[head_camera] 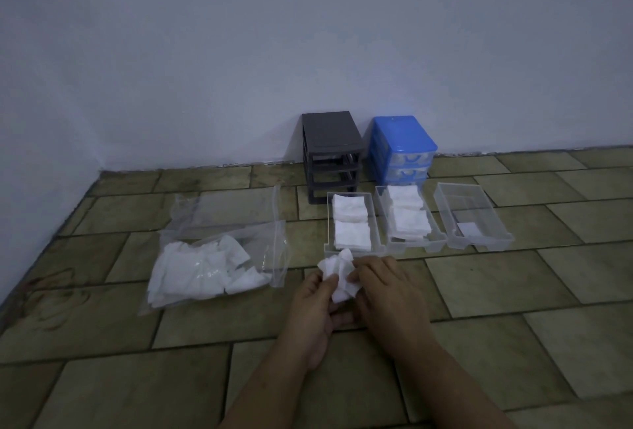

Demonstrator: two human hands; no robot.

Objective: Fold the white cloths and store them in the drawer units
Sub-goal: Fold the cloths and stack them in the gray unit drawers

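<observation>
crumpled white cloth (339, 274) between hands (349, 298)

No text, label, brand, number or sign can be read. A pale slip (468, 229) is seen in the clear drawer (493, 223) at about two o'clock, but nothing on it can be made out.

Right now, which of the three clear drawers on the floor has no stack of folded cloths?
The rightmost clear drawer, farthest from the grey drawer unit. The left drawer and middle drawer each hold stacks of folded white cloths; this one shows just one small pale piece.
</observation>
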